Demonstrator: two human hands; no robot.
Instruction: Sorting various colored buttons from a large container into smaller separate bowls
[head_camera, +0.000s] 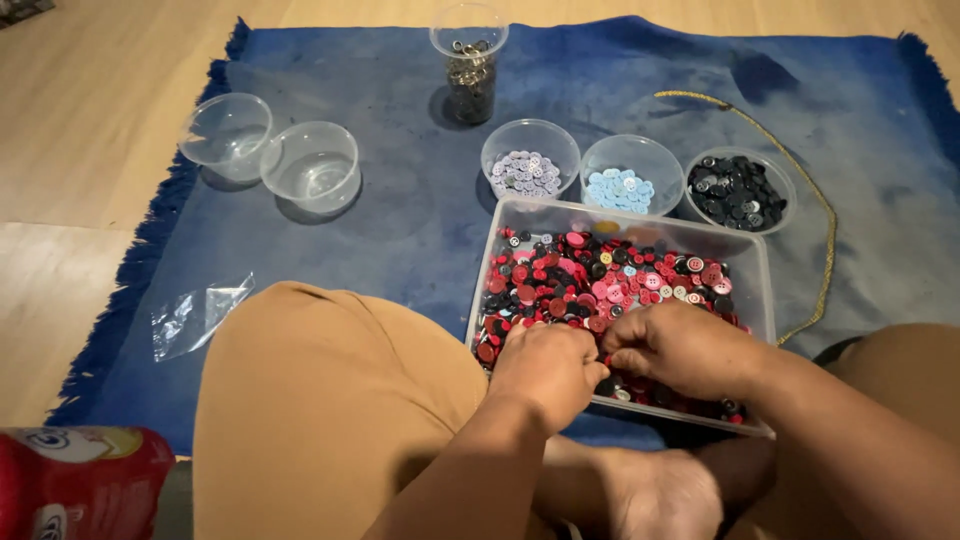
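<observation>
Left hand (545, 365) and right hand (680, 348) both in clear rectangular tub (620, 214), knuckles up, fingers curled down into mixed buttons (610, 280) (red, pink, black); cannot tell what fingertips pinch. Hands nearly touching.

Packages: red container with pale label (80, 480) well left of fingers, near frame corner. Flat clear plastic bag (200, 315) left of fingers on blue mat (400, 200).

Just beyond fingers, past tub: three round clear cups – lilac buttons (527, 172), light blue buttons (620, 190), black buttons (738, 192). Farther beyond: tall clear cup (470, 62) with dark metallic pieces. Far left beyond: two empty cups (270, 152), touching
</observation>
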